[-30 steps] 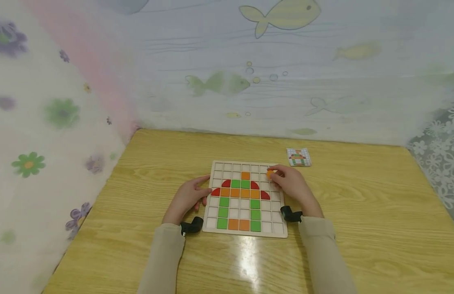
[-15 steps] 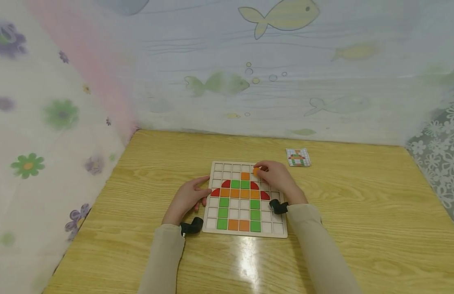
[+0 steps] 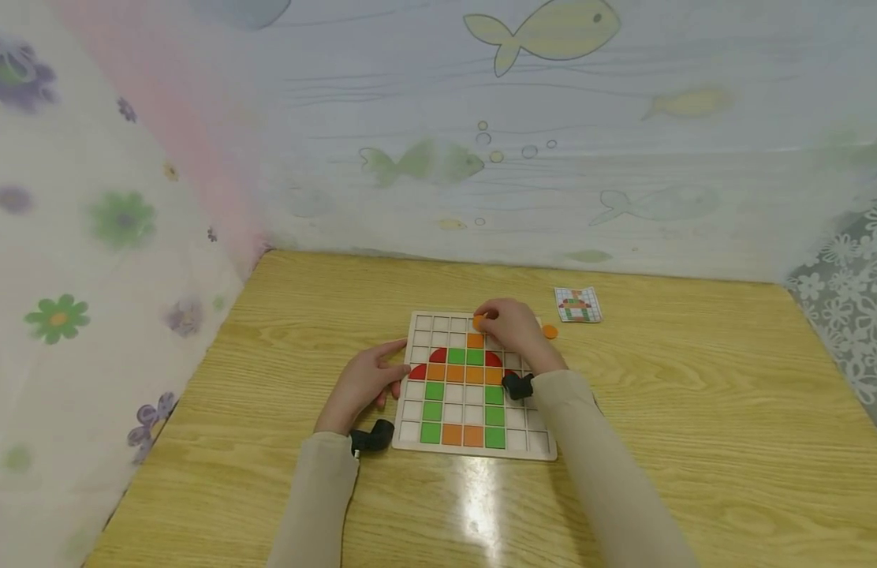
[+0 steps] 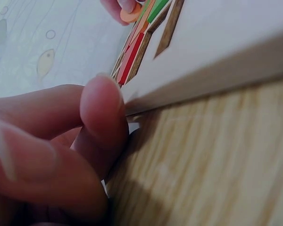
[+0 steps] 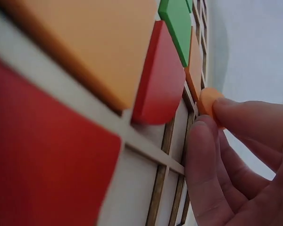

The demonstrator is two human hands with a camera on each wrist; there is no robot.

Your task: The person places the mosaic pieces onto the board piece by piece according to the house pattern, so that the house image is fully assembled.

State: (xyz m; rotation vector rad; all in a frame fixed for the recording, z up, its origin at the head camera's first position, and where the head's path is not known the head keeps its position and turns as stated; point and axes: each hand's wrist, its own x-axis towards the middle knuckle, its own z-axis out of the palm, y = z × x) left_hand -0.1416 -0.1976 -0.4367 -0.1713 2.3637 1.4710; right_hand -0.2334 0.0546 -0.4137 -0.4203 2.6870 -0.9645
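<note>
A square wooden grid board (image 3: pixel 474 453) lies on the table, with green, orange and red pieces set in its cells. My right hand (image 3: pixel 513 325) pinches an orange disc (image 5: pixel 210 101) between thumb and fingers at the board's top row, just beyond an orange square (image 3: pixel 475 341). Beside the left edge, my left hand (image 3: pixel 363 377) rests with a fingertip (image 4: pixel 101 101) touching the rim and fingers loosely bent. A second orange disc (image 3: pixel 550 332) lies on the table right of the board. My right forearm hides part of the board's right side.
A small printed card (image 3: pixel 577 304) with a coloured grid pattern lies beyond the board at the right. Behind the wooden table (image 3: pixel 325 300) stands a wall (image 3: pixel 410 95) painted with fish. Black devices (image 3: pixel 373 436) sit at both wrists.
My right hand has moved left over the board with the orange disc, from the right columns to the top row. The second disc on the table has come into sight. My left hand stays put.
</note>
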